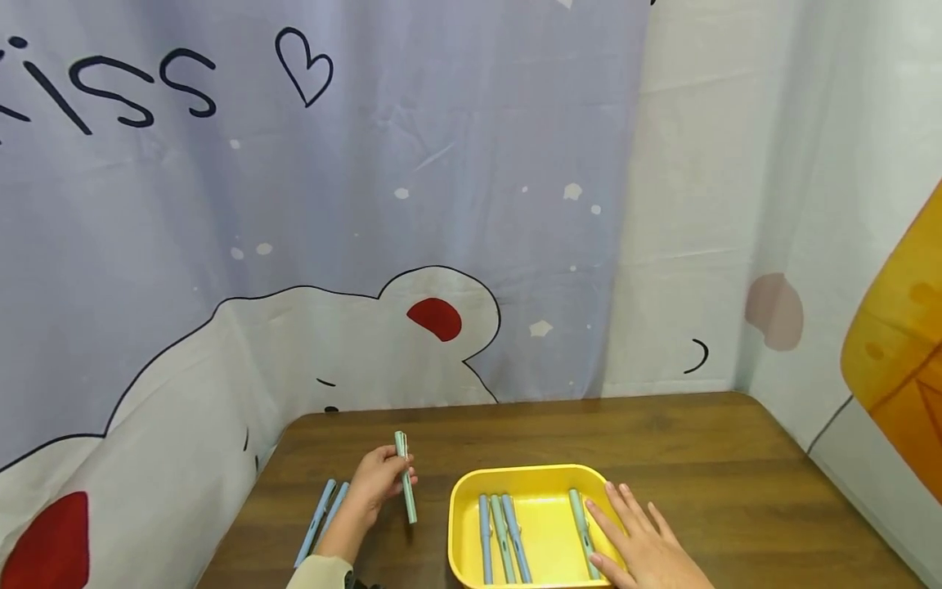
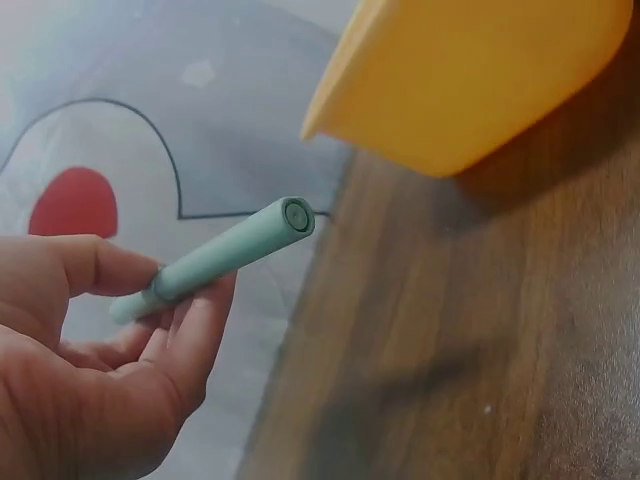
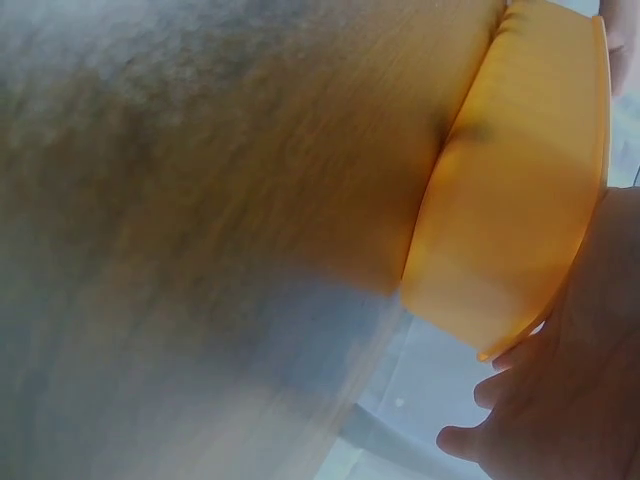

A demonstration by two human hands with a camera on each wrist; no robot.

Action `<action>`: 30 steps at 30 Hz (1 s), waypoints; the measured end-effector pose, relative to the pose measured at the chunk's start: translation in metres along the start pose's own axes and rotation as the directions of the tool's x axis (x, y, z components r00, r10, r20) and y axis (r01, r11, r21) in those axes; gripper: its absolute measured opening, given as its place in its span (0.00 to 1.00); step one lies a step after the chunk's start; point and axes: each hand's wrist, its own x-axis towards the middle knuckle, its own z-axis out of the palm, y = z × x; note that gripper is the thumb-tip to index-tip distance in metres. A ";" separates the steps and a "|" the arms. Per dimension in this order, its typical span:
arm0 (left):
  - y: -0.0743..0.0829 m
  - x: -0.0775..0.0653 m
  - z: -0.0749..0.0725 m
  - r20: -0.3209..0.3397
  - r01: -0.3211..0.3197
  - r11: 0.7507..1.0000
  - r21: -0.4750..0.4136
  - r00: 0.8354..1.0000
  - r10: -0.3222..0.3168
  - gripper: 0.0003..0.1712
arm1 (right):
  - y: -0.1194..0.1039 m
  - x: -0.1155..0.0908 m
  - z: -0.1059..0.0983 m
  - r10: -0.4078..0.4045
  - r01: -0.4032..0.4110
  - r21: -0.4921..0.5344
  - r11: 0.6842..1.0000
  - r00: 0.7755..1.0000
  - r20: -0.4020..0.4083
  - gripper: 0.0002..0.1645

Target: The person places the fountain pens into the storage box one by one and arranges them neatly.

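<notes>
My left hand point(image 1: 381, 483) pinches a pale green pen point(image 1: 405, 483) between thumb and fingers, left of a yellow tray point(image 1: 459, 532). In the left wrist view the pen point(image 2: 230, 248) points one round end toward the camera, above the table. My right hand point(image 1: 648, 546) lies with spread, fairly straight fingers over the tray's right rim. Inside the tray, two blue pens point(image 1: 485, 540) with a green pen point(image 1: 504, 540) between them stand at the left. Another green pen point(image 1: 583, 532) lies at the right, close to my right fingertips.
Two blue pens point(image 1: 316, 523) lie on the wooden table point(image 1: 662, 433) at the left, partly behind my left forearm. A printed curtain point(image 1: 441, 204) hangs along the table's back edge and right side. The tray's yellow outer wall point(image 3: 510, 190) fills part of the right wrist view.
</notes>
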 end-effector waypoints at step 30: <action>0.033 -0.046 0.049 0.348 0.074 0.991 -0.111 0.937 -0.031 0.42 | -0.004 0.001 -0.004 0.016 -0.016 0.005 1.000 1.000 0.017 0.39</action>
